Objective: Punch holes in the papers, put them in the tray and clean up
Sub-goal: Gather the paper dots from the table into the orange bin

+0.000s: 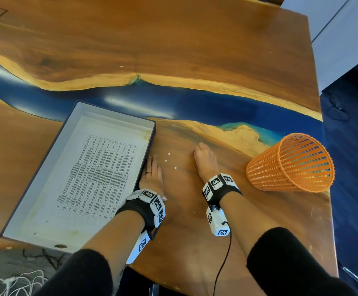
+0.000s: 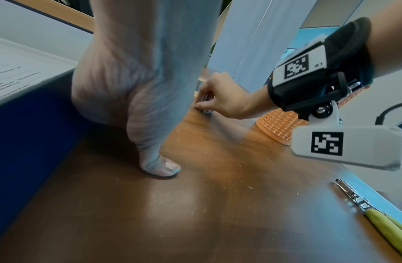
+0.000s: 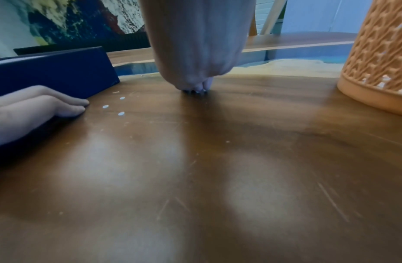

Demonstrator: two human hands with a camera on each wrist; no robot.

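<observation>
**Paper dots on the wooden table**

The left hand lies flat with straight fingers against the dark-blue rectangular tray holding the printed white paper sheet. The right hand has fingertips bunched on the table; whether it pinches anything I cannot tell. Three small white paper dots lie between the hands. An orange plastic lattice basket stands to the right.

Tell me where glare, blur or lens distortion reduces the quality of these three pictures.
Head view: glare streaks on the blue resin strip, and the table edge bows from the wide lens. Left wrist view: the left hand is close and soft. Right wrist view: pale reflections on the tabletop, and the near wood is blurred.
</observation>
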